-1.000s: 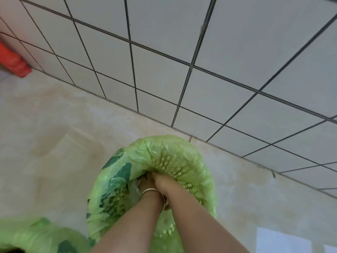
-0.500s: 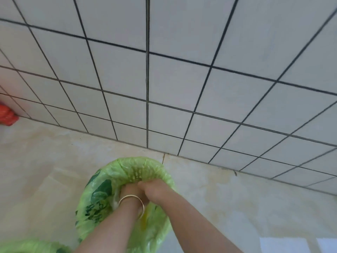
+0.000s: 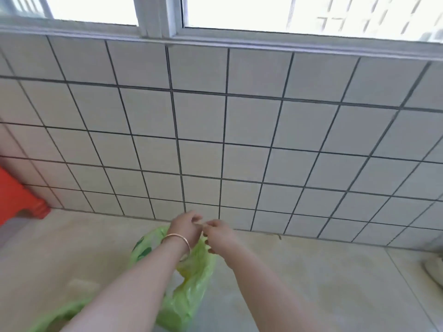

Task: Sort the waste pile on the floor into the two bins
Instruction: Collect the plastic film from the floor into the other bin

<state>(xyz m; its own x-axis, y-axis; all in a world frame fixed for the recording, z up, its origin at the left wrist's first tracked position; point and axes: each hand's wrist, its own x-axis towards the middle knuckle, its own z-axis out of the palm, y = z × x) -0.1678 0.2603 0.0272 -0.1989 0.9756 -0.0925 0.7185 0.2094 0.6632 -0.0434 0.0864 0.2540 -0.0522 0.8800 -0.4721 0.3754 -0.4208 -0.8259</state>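
Note:
A bin lined with a green plastic bag point(image 3: 195, 281) stands on the floor near the tiled wall, and my forearms hide much of its opening. Above its far rim my left hand point(image 3: 185, 227), with a gold bangle on the wrist, and my right hand point(image 3: 219, 233) meet at the fingertips. The fingers of both are curled, and I see nothing held in them. Part of a second green bag-lined bin point(image 3: 56, 316) shows at the bottom left edge, blurred. No loose waste is in view.
A red plastic stool point(image 3: 18, 200) stands against the wall at the far left. A white object point(image 3: 434, 269) lies at the right edge on the beige floor. The white tiled wall point(image 3: 239, 140) rises just behind the bin, with a window point(image 3: 239, 13) above it.
Both hands have come up out of the green bin and now touch fingertips above its rim. The view has tilted up, showing more wall and the window.

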